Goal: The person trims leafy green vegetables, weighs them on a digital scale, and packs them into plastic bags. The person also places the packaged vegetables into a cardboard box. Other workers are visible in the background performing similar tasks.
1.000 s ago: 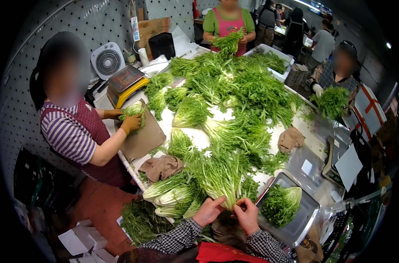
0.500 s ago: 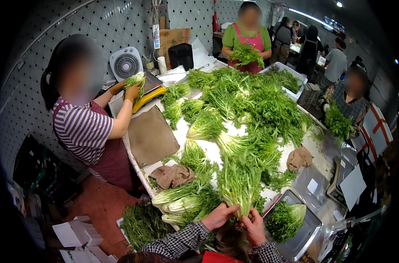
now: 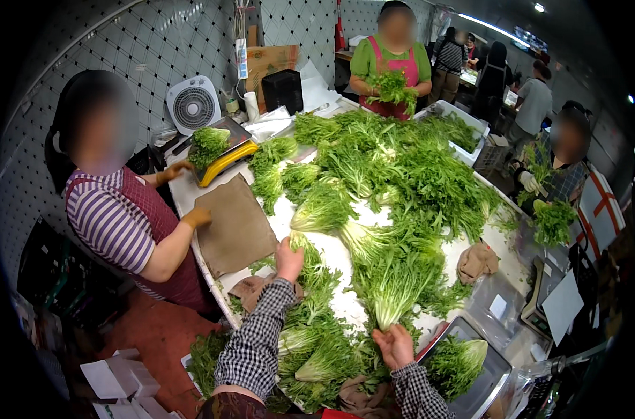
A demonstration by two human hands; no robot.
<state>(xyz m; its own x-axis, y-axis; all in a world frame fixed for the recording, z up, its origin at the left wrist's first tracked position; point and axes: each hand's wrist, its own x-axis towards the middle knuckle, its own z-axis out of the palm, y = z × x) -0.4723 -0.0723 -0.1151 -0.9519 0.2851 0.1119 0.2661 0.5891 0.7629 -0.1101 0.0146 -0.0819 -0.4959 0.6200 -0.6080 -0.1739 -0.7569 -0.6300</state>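
My left hand point(image 3: 288, 261) reaches forward over the table, its fingers closed at the pale root end of a frisée head point(image 3: 310, 260). Its fingertips are partly hidden. My right hand point(image 3: 396, 346) is closed at the white base of a larger frisée head point(image 3: 396, 297), whose green leaves spread away from me onto the pile. Between my forearms lie several more frisée heads point(image 3: 324, 359), pale stems showing. Another frisée head point(image 3: 457, 363) rests on the metal scale tray point(image 3: 495, 373) right of my right hand.
Leafy greens point(image 3: 429, 164) heap across the white table. A brown mat point(image 3: 234, 227), a yellow scale point(image 3: 227, 164) and brown cloths point(image 3: 478, 262) lie around it. Co-workers stand at the left point(image 3: 118, 216), far side point(image 3: 394, 66) and right point(image 3: 565, 167). A white crate point(image 3: 464, 150) stands at the far right.
My left hand has let go of the large frisée head and moved forward left to another. The right hand's head has lowered toward the pile. The left co-worker's greens now sit on the yellow scale.
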